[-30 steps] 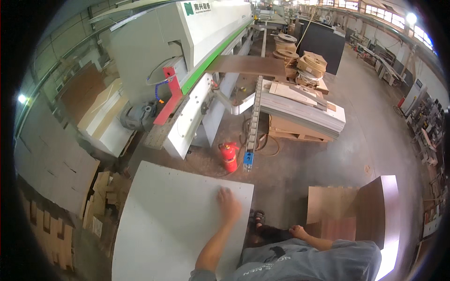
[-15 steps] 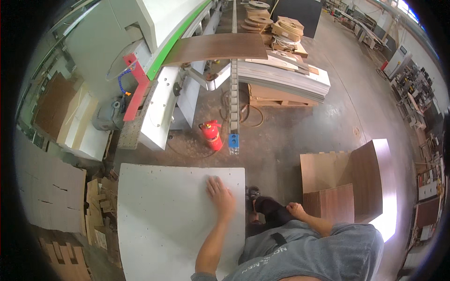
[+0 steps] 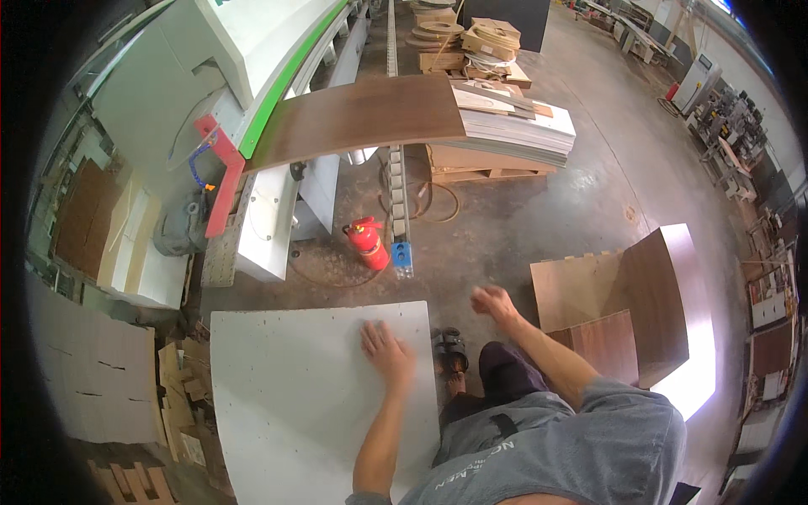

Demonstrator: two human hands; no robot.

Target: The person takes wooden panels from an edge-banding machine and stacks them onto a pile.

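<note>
My left hand [image 3: 389, 353] rests with fingers spread on a white board-like surface [image 3: 311, 404] in front of me. My right hand [image 3: 495, 303] is raised over the floor, right of that surface, its fingers loosely curled and nothing visible in them. Ahead, a brown wood-look panel [image 3: 362, 118] sticks out from the green-edged side of a large white machine [image 3: 160, 109]. The panel extends over a roller rail [image 3: 396, 198], and neither hand touches it.
A red fire extinguisher [image 3: 367, 244] stands on the floor by the rail's blue end [image 3: 401, 254]. Right of me are brown panels [image 3: 581, 295] in an angled assembly. Stacked boards [image 3: 530, 135] lie on a pallet beyond. Wood offcuts [image 3: 181, 396] lie at left.
The brown panel has come nearer to me along the machine. My right hand has lifted from beside my leg, forward and left. My left hand stays on the white surface.
</note>
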